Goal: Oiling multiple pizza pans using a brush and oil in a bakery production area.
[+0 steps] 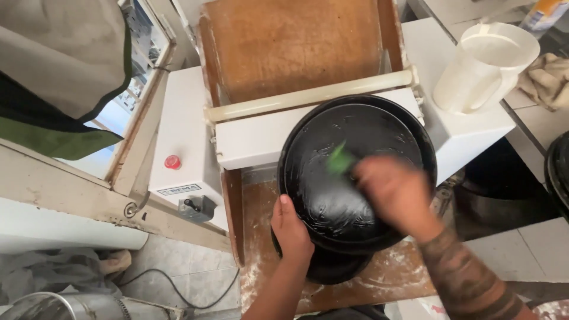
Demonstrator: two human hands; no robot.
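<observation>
Round black pan [332,201], shallow, glossy and greasy inside, tilted toward the camera over a floury wooden board, stacked on a second black pan [332,269] peeking out below; small green brush-like tool [339,159], motion-blurred, sits on the upper pan's inner face.

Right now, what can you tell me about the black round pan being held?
The black pan is round and shallow with a raised rim, apparently dark metal. Its inside is glossy, with greasy-looking smears. It is tilted up toward the camera, leaning over the white dough machine and the floured wooden board. The left hand grips its lower left rim. The right hand, blurred, presses something green on the inside. Another dark pan lies below it.
</observation>
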